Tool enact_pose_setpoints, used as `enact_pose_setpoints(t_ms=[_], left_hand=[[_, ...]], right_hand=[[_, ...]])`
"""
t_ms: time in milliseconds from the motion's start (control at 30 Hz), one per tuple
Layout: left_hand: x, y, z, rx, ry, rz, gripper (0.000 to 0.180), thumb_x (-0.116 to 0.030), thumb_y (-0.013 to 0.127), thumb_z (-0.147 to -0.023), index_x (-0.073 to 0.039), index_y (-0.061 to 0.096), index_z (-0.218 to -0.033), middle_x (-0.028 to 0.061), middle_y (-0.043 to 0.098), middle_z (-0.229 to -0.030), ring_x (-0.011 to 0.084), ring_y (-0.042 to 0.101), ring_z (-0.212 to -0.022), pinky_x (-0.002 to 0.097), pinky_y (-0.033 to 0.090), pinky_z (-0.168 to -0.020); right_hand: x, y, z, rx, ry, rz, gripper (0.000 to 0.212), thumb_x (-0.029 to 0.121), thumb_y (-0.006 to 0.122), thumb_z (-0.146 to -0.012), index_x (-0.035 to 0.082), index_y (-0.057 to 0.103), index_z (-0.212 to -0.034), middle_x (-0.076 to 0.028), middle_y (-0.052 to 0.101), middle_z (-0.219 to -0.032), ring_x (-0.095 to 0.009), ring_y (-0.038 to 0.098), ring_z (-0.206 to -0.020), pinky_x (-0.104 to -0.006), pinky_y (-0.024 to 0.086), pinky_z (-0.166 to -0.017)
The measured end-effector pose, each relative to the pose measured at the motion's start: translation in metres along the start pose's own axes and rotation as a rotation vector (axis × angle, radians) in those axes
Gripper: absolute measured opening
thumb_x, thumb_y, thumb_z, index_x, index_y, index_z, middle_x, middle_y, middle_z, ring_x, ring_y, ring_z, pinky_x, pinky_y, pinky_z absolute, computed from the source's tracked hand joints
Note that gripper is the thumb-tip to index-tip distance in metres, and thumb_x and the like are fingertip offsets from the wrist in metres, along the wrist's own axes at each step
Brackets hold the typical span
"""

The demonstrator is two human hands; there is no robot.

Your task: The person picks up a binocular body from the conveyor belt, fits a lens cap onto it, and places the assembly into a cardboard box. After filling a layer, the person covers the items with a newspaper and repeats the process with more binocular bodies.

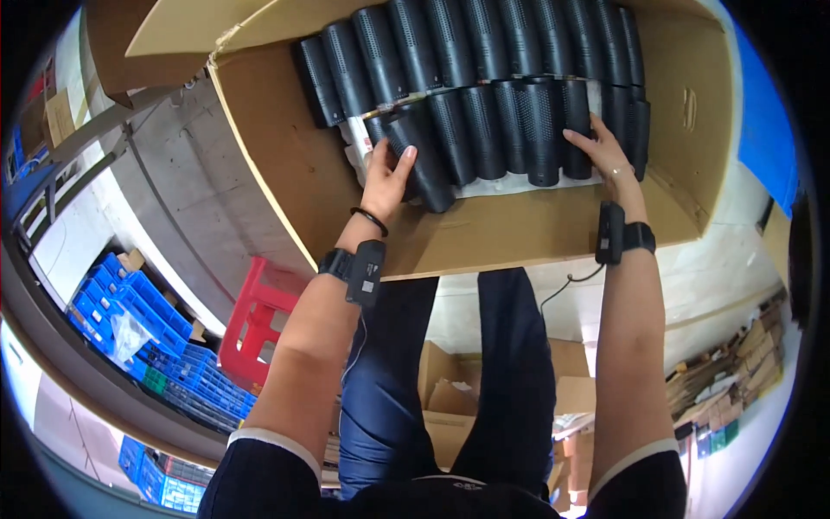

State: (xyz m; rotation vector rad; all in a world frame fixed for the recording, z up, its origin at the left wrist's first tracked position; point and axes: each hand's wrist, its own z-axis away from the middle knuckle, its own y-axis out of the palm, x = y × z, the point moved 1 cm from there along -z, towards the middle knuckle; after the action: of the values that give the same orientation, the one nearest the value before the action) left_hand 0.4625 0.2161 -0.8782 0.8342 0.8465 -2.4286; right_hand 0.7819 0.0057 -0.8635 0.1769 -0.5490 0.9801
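Black perforated cylinders (450, 43) stand in two rows in an open cardboard box (484, 246). At the front row's left end, one black cylinder (419, 160) leans out of line with its neighbours. My left hand (386, 180) grips its side, thumb on the front and fingers partly hidden behind it. Toward the row's right end, my right hand (607, 157) closes around another black cylinder (575, 130), its thumb across the front and fingertips at the right side. White wrapping (501, 184) shows under the front row. A black device is strapped to each wrist.
My legs stand against the box's near side. A red plastic stool (251, 320) is at the left, with blue crates (130, 303) beyond a metal frame. Another cardboard box (445, 424) sits on the floor below. Stacked flat cardboard (726, 372) lies at the right.
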Motion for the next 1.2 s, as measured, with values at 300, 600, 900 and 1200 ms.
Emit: enact_pose_setpoints(t_ms=[300, 600, 900, 1200], left_hand=[[0.002, 0.033, -0.015, -0.422, 0.197, -0.288, 0.082, -0.035, 0.072, -0.080, -0.001, 0.026, -0.139, 0.0300, 0.031, -0.130, 0.0392, 0.042, -0.111, 0.0415, 0.037, -0.098], [0.007, -0.011, -0.025, -0.050, -0.214, 0.441, 0.044, -0.035, 0.070, -0.085, -0.006, 0.050, -0.112, 0.0058, 0.060, -0.097, 0.0167, 0.055, -0.091, 0.0310, 0.046, -0.080], [-0.017, 0.016, -0.025, 0.276, -0.184, 0.520, 0.075, -0.036, 0.069, -0.084, -0.019, 0.025, -0.142, 0.0109, 0.048, -0.126, 0.0230, 0.044, -0.118, 0.0372, 0.031, -0.101], [-0.041, 0.029, -0.024, 0.564, -0.300, 0.714, 0.095, -0.035, 0.079, -0.073, -0.007, 0.022, -0.145, 0.0112, 0.043, -0.137, 0.0247, 0.037, -0.130, 0.0369, 0.026, -0.109]], right_hand=[[-0.031, -0.029, -0.029, 0.044, 0.112, 0.013, 0.076, 0.033, 0.070, -0.084, 0.013, 0.030, -0.145, -0.006, 0.050, -0.128, -0.017, 0.049, -0.116, -0.0294, 0.040, -0.095], [-0.024, 0.013, -0.025, 0.193, 0.116, -0.170, 0.094, 0.038, 0.073, -0.077, 0.007, 0.020, -0.148, -0.013, 0.036, -0.142, -0.024, 0.038, -0.128, -0.0337, 0.031, -0.106], [-0.030, 0.021, -0.033, 0.240, -0.033, -0.131, 0.100, 0.036, 0.079, -0.069, 0.002, 0.023, -0.144, -0.013, 0.039, -0.140, -0.023, 0.035, -0.130, -0.0334, 0.025, -0.109], [-0.037, 0.018, -0.030, 0.504, 0.035, -0.414, 0.104, 0.033, 0.082, -0.066, 0.007, 0.021, -0.146, -0.006, 0.040, -0.142, -0.017, 0.039, -0.128, -0.0322, 0.030, -0.108]])
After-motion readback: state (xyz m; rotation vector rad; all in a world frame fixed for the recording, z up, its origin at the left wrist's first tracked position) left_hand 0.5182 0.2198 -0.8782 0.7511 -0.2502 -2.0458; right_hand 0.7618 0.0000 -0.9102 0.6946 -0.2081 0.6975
